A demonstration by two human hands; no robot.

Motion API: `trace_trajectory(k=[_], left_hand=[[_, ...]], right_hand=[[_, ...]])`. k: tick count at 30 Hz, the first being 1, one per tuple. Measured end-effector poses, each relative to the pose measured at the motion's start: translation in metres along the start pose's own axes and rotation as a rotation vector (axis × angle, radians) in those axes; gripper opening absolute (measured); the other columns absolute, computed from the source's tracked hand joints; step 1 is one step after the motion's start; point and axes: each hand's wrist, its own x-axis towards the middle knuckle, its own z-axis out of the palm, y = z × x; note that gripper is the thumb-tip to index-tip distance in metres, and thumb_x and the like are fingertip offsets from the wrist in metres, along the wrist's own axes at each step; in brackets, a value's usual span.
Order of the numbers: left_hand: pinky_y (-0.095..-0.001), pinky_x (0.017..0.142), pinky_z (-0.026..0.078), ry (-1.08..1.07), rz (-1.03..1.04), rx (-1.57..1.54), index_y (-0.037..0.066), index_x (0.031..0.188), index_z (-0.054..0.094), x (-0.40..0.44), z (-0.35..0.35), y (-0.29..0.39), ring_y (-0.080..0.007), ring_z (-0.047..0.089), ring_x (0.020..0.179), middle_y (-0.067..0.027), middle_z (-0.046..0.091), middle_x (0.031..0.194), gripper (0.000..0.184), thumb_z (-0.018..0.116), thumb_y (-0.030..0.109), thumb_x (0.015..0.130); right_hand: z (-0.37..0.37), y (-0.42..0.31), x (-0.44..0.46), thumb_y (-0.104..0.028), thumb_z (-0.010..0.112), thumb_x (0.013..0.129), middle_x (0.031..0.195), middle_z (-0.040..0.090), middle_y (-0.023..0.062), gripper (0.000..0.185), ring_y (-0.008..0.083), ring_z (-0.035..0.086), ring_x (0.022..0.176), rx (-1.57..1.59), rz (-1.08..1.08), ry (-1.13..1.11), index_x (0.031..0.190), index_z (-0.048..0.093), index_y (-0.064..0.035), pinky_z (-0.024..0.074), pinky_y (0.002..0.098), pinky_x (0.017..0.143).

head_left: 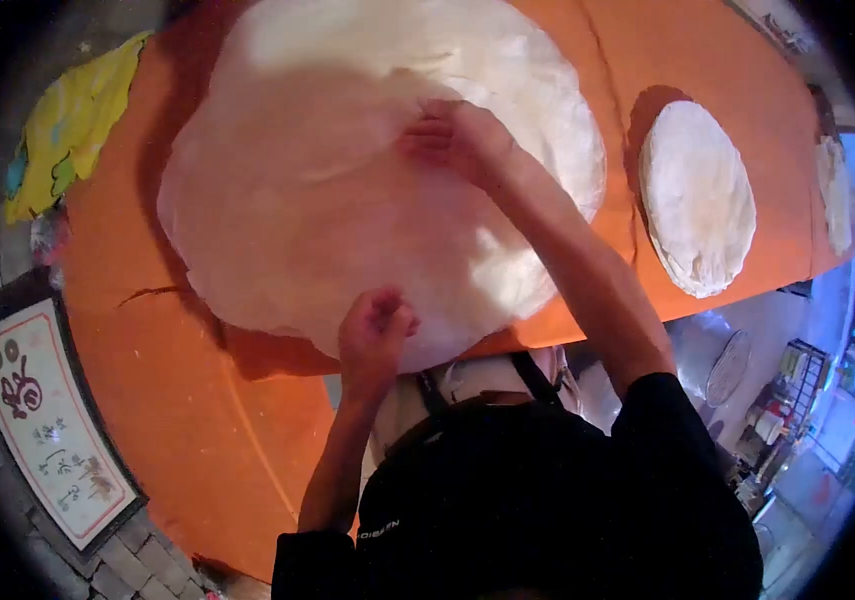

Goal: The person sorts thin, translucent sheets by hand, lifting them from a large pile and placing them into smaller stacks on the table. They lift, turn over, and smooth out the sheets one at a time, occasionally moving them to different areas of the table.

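A very large, round, thin sheet of pale dough (288,230) is spread across the orange tabletop in front of me, its edge uneven. Over its upper middle, my right hand (463,142) reaches in from the right with fingers stretched toward the left. Those fingers are close to the sheet's surface; whether they touch it I cannot tell. My left hand (378,325) is over the sheet's near edge, its fingers curled in loosely, and no object shows in it. Shadows from my head and arms darken much of the dough.
On the right of the orange table cover (148,400) lies a smaller stack of round flat dough sheets (698,200). A yellow cloth (78,120) is at the far left, above a framed white sign (53,420) with writing. A metal surface with a round lid (728,368) stands right of me.
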Motion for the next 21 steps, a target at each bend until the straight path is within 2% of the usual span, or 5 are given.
trace_trajectory(k=[4, 8, 11, 14, 21], left_hand=[[-0.0292, 0.071, 0.053, -0.024, -0.079, -0.153, -0.003, 0.108, 0.054, 0.011, -0.027, -0.013, -0.0161, 0.063, 0.079, -0.0083, 0.061, 0.088, 0.02, 0.057, 0.006, 0.091], [-0.0309, 0.07, 0.053, -0.087, -0.118, -0.319, -0.002, 0.109, 0.054, 0.034, -0.042, 0.002, -0.0181, 0.063, 0.078, -0.0094, 0.062, 0.089, 0.025, 0.055, 0.017, 0.094], [-0.0361, 0.078, 0.052, -0.202, -0.168, -0.614, 0.0, 0.113, 0.054, 0.051, -0.051, 0.008, -0.0224, 0.063, 0.085, -0.0107, 0.063, 0.096, 0.036, 0.049, 0.031, 0.097], [-0.0413, 0.087, 0.049, -0.351, -0.179, -0.967, 0.002, 0.119, 0.053, 0.069, -0.062, 0.0, -0.0272, 0.061, 0.098, -0.0116, 0.063, 0.108, 0.045, 0.043, 0.04, 0.097], [-0.0428, 0.093, 0.048, 0.199, -0.098, -0.877, 0.006, 0.13, 0.049, 0.061, -0.057, 0.022, -0.0297, 0.056, 0.111, -0.0108, 0.058, 0.123, 0.052, 0.039, 0.045, 0.097]], right_hand=[[0.032, -0.003, 0.008, -0.026, 0.064, 0.087, 0.08, 0.063, 0.0126, 0.027, 0.0241, 0.061, 0.066, -0.315, -0.042, 0.164, 0.098, 0.061, -0.0011, 0.052, 0.0323, 0.062], [0.092, -0.024, -0.027, -0.024, 0.065, 0.086, 0.055, 0.054, 0.0041, 0.022, 0.0137, 0.051, 0.045, -0.675, -0.249, 0.127, 0.073, 0.061, -0.006, 0.034, 0.0265, 0.041], [0.114, -0.042, -0.086, -0.018, 0.061, 0.088, 0.055, 0.054, 0.0025, 0.02, 0.0102, 0.049, 0.046, -0.572, -0.445, 0.045, 0.074, 0.063, -0.0028, 0.0358, 0.0236, 0.045], [0.069, -0.035, -0.141, -0.014, 0.056, 0.089, 0.079, 0.063, 0.0045, 0.023, 0.0096, 0.055, 0.058, -0.489, -0.504, 0.013, 0.104, 0.062, 0.0021, 0.0383, 0.0238, 0.045], [-0.078, 0.004, -0.143, -0.023, 0.065, 0.083, 0.072, 0.058, -0.0004, 0.022, 0.0102, 0.054, 0.064, -0.708, -0.282, 0.179, 0.087, 0.066, -0.001, 0.0426, 0.0262, 0.057]])
